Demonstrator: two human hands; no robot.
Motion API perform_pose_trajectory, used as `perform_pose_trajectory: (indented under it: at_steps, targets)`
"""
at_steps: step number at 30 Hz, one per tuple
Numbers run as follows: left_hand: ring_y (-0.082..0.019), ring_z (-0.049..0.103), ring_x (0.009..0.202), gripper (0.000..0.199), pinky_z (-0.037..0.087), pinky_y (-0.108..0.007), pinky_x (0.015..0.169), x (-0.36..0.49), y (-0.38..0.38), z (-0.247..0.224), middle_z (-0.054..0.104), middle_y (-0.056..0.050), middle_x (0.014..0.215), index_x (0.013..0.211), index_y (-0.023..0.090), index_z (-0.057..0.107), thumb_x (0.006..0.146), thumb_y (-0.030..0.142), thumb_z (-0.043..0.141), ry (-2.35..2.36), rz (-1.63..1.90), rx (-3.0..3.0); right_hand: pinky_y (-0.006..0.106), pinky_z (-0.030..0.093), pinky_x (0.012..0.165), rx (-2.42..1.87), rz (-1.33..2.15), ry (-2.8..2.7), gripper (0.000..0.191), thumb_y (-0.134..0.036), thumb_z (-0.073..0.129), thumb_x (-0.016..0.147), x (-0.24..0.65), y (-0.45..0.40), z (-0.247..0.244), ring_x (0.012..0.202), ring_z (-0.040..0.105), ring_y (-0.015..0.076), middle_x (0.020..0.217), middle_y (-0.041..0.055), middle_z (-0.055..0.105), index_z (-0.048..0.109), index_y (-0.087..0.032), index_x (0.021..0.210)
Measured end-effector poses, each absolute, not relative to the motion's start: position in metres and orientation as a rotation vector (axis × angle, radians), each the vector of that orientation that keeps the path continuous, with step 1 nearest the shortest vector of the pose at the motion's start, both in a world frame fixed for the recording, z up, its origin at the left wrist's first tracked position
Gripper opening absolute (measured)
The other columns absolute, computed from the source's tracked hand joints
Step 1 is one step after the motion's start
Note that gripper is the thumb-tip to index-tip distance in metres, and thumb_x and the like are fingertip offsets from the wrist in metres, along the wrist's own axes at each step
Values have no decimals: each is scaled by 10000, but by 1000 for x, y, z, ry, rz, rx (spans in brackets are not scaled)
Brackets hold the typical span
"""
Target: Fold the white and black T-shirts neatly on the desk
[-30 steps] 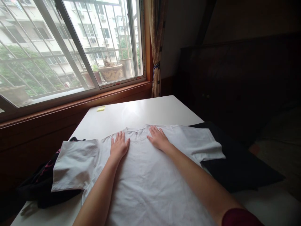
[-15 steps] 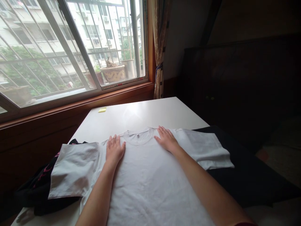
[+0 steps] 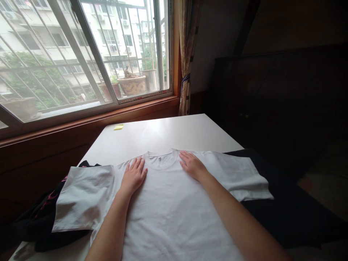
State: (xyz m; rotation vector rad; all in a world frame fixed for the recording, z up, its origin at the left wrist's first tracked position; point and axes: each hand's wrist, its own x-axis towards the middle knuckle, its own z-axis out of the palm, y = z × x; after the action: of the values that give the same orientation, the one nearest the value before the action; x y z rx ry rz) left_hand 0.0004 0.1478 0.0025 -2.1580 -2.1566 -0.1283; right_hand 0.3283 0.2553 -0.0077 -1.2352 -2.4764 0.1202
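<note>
A white T-shirt (image 3: 168, 206) lies spread out face up, its neckline at the far side and both short sleeves stretched outward. My left hand (image 3: 134, 175) rests flat on the shirt just left of the collar, fingers extended. On the other side of the collar, my right hand (image 3: 192, 165) also lies flat on the fabric near the shoulder seam. Neither hand grips the cloth. The shirt's lower part runs out of view at the bottom, partly covered by my forearms.
Under the shirt is a white table (image 3: 179, 130) with a yellow sticky note (image 3: 118, 127) near its far left corner. Dark clothing with pink print (image 3: 40, 214) lies at the left, and dark cloth (image 3: 288, 210) at the right. A barred window (image 3: 89, 54) and a tied curtain (image 3: 186, 72) stand beyond.
Both hands have slid slightly inward toward the collar, still flat on the shirt. The view has shifted a little.
</note>
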Motion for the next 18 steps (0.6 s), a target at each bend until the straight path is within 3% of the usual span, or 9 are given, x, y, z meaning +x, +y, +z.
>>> perform_pose_trajectory:
  at_steps: [18]
  targets:
    - [-323,278,1552,551,259,-563,1239,1,145,4,364,-83,1666,1544,213,456,1046,433,373,-2188,-217,-2082,435,304,1249,-1259,126,-2459,508,-301,428,994,328,254,-4,1458,441,245,1552,100,526,586,-145,1451]
